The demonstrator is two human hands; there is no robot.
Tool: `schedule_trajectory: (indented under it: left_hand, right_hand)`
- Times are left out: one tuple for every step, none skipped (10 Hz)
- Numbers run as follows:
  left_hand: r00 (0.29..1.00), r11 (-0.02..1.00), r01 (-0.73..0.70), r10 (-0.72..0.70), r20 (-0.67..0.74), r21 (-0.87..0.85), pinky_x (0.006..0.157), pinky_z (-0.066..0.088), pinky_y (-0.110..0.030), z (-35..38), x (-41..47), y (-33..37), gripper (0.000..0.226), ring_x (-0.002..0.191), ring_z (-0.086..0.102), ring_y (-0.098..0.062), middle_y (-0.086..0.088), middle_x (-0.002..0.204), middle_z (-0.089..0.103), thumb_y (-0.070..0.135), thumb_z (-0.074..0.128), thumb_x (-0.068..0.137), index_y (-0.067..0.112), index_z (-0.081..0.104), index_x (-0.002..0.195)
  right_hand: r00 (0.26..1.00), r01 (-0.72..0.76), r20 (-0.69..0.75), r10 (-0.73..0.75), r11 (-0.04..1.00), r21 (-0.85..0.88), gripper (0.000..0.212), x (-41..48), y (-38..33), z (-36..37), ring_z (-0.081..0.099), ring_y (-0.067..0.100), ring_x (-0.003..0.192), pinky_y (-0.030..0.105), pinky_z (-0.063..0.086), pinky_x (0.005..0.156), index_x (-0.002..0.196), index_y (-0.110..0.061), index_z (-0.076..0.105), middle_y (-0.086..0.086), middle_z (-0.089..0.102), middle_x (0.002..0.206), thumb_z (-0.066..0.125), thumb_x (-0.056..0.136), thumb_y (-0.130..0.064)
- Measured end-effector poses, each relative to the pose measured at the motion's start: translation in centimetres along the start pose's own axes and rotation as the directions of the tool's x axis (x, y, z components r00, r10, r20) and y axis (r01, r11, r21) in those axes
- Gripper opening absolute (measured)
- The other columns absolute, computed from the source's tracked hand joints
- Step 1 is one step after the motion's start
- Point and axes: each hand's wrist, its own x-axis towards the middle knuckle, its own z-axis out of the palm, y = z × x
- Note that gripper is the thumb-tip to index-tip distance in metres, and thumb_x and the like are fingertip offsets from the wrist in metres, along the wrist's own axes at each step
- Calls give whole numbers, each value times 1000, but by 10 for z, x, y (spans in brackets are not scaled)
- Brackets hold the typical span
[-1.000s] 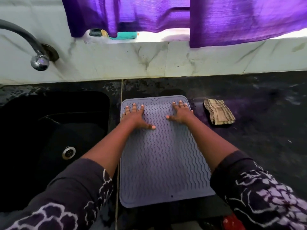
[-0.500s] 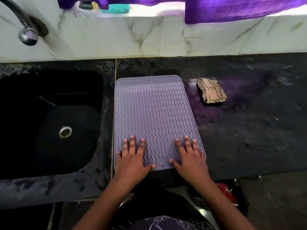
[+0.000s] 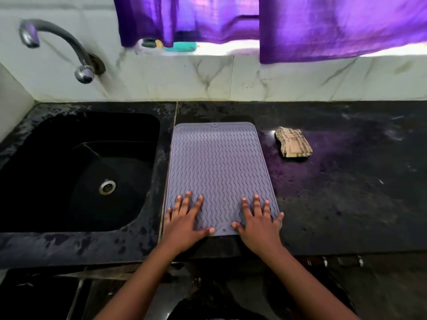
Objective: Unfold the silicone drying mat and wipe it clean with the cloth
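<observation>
Hands are pressing flat — left hand [image 3: 184, 221] and right hand [image 3: 260, 224], fingers spread — on the unfolded silicone drying mat [image 3: 219, 172] beside the sink [image 3: 76, 167]; wiping is waiting on a reach to the folded cloth [image 3: 293, 145].

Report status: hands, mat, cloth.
Left hand and right hand flat, open on mat's near edge. Mat unfolded. Cloth untouched, folded to its right. Nothing in the way.

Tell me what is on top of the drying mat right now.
Only the two hands lie on the drying mat: the left hand and right hand, flat at its near edge. The cloth lies beside it on the counter. The mat under the palms is hidden.
</observation>
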Motion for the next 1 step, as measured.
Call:
schedule_trajectory:
  left_hand:
    - [1000, 999, -12, 11, 26, 30, 116, 12, -44, -23, 3, -1, 85, 147, 1, -19, 4, 161, -2, 66, 51, 81, 37, 10, 150]
  right_hand:
    - [996, 49, -76, -48, 999, 8, 68, 2, -7, -11, -10, 34, 142, 61, 0, 109, 147, -24, 8, 9, -10, 157, 32, 92, -56]
